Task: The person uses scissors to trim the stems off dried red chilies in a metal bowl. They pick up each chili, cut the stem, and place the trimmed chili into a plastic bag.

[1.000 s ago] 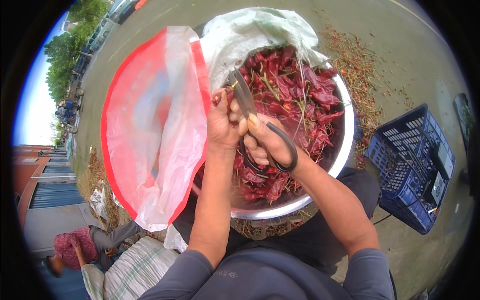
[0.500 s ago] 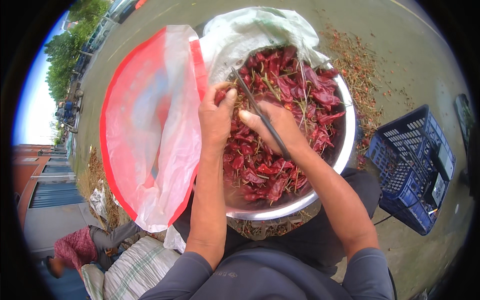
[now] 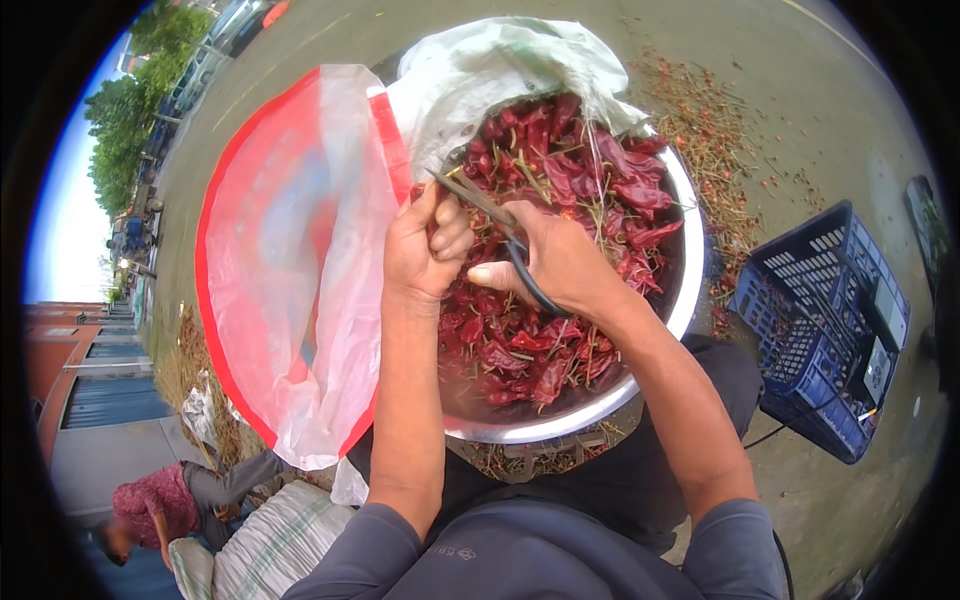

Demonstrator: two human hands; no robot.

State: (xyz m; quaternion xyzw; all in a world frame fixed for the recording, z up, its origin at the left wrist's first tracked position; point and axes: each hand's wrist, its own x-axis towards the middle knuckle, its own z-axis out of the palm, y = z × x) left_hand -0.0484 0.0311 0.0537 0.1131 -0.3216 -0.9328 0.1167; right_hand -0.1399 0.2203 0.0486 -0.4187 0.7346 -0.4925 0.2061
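Observation:
My right hand (image 3: 560, 262) grips black-handled scissors (image 3: 528, 272), its thumb stretched out to the left. The blades point up and left, with their tips close to the fingers of my left hand (image 3: 428, 250). That left hand is closed, and a bit of a dried red chili (image 3: 417, 190) shows at its fingertips; the rest is hidden. Below both hands, a heap of dried red chilies (image 3: 545, 350) with pale stems fills a round metal basin (image 3: 690, 270). A white woven sack (image 3: 440, 90) lies over the basin's far side, with chilies at its mouth.
A red-edged translucent plastic bag (image 3: 290, 260) stands left of the basin. Chili stems and scraps (image 3: 700, 130) litter the ground at the right, near a blue plastic crate (image 3: 800, 310). At the lower left a person (image 3: 160, 505) bends by a striped full sack (image 3: 280, 540).
My left hand has moved slightly left and its fingers have curled in further. The scissors have tilted over to the left, and their blades now look parted.

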